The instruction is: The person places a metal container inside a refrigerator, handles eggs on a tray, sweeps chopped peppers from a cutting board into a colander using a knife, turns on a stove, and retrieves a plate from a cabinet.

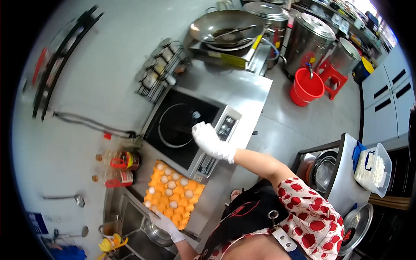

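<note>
My right hand (209, 138), in a white glove, is above the front part of a black-topped induction cooker (175, 121). Its fingers are curled closed; whatever they may hold is hidden. A small pale shine shows on the glass just beyond them. My left hand (165, 224), gloved too, is closed at the rim of a shiny metal bowl (157, 236) over the edge of the sink (132, 212). Right beside that hand lies an orange egg tray (182, 212) with several pale eggs (171, 184) in it; other pockets are bare.
Bottles with red labels (121, 160) stand against the wall. A seasoning rack (160, 69) is behind the cooker. Farther along, a large wok (227, 28) holds a ladle. On the floor are a red bucket (307, 86) and steel drums (308, 39). A side table (342, 169) carries a plastic box.
</note>
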### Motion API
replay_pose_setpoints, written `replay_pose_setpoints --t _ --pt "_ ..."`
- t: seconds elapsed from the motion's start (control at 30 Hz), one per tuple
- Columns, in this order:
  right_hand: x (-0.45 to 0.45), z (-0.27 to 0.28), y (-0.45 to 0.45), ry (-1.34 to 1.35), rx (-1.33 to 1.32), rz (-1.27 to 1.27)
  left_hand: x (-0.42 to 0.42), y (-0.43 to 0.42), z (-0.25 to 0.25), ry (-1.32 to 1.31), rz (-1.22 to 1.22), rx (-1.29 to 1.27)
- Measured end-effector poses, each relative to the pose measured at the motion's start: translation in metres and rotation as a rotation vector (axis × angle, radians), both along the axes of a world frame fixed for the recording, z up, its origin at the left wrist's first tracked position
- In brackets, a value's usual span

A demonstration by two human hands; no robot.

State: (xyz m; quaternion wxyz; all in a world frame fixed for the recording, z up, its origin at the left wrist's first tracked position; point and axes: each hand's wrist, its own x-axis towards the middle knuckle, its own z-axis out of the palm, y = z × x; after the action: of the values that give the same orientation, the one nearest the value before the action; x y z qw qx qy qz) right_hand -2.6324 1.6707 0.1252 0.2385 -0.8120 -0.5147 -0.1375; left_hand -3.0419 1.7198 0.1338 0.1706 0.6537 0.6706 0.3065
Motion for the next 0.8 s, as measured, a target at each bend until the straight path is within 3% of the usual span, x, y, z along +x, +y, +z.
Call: replay_pose_setpoints --t 0.07,0.1,0.2,0.27,0.37,0.4,0.47,0.53,0.6,0.63,0.67,0.73,0.77,0.8 --pt "0.015 0.021 -0.025 0.227 -0.049 0.173 0.071 -0.025 0.035 0.057 -0.128 0.166" --pt "0.026 0.031 -0.047 0.263 -0.046 0.255 0.102 -0.033 0.041 0.305 -0.185 0.293" --pt "0.061 0.043 -0.118 0.362 -0.098 0.377 0.198 -0.041 0.032 0.237 -0.451 0.525" --pt "0.082 0.007 -0.159 0.366 0.248 0.169 0.274 -0.055 0.028 0.103 -0.651 0.512" --pt "0.120 -0.003 -0.234 0.470 0.161 -0.240 0.365 -0.057 0.005 -0.042 -0.969 0.418" --pt "0.123 0.010 -0.319 0.485 0.192 -0.332 0.380 -0.123 0.032 -0.060 -1.057 0.417" --pt "0.133 0.011 -0.380 0.323 0.392 -0.601 0.433 -0.146 0.035 -0.174 -1.242 0.295" --pt "0.127 0.023 -0.437 0.327 0.477 -0.795 0.484 -0.167 0.035 -0.283 -1.434 0.136" --pt "0.114 0.043 -0.491 0.429 0.343 -0.963 0.536 -0.186 0.035 -0.132 -1.525 -0.147" --pt "0.080 0.035 -0.552 0.500 0.297 -1.062 0.536 -0.251 0.017 -0.277 -1.665 0.003" --pt "0.049 0.035 -0.577 0.376 0.475 -1.155 0.550 -0.272 0.009 -0.245 -1.752 -0.109" --pt "-0.015 0.049 -0.619 0.357 0.352 -1.376 0.575 -0.306 -0.004 -0.052 -1.997 -0.315" --pt "-0.044 0.058 -0.630 -0.118 0.444 -1.583 0.597 -0.316 -0.035 -0.092 -2.104 -0.266" --pt "-0.089 0.090 -0.638 0.029 0.494 -1.669 0.588 -0.350 -0.017 -0.009 -2.132 -0.433"
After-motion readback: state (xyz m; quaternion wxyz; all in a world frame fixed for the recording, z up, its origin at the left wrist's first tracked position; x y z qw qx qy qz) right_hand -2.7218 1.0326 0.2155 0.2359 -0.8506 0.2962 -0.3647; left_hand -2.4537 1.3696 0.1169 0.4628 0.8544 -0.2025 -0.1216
